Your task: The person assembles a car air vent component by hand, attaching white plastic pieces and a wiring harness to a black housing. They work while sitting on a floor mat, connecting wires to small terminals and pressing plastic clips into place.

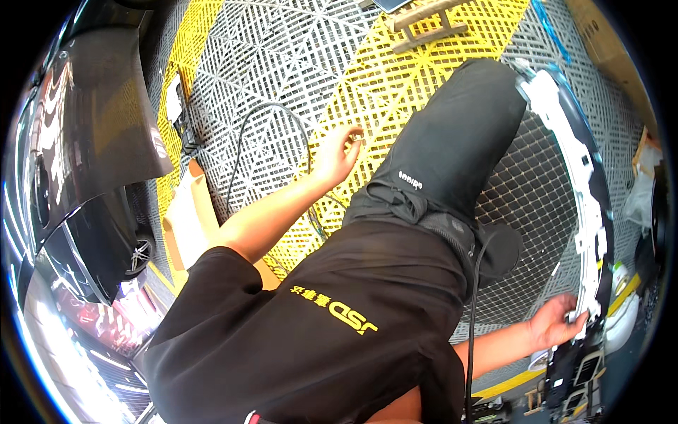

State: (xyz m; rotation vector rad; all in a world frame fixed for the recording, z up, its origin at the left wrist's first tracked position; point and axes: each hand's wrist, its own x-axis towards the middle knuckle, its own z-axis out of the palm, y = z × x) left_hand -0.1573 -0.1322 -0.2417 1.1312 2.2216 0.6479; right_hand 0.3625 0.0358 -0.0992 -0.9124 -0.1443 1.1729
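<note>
A long curved car trim piece, with a white tabbed strip (587,205) along a dark edge, stretches down my right side. My right hand (558,321) is closed on the lower end of the strip, thumb and fingers pinching it. My left hand (340,154) is raised over the yellow floor grating with nothing visible in it. Its fingers curl loosely, with a gap to the thumb. Between my leg (452,134) and the strip lies a dark diamond mesh (533,191); whether it belongs to the trim piece, I cannot tell.
A dark car panel (99,113) stands at the left, near cardboard (194,212) and a black part (185,120). A black cable (244,131) loops over the grating. A small wooden stool (431,25) is at the far side. Plastic bags (639,191) lie at the right.
</note>
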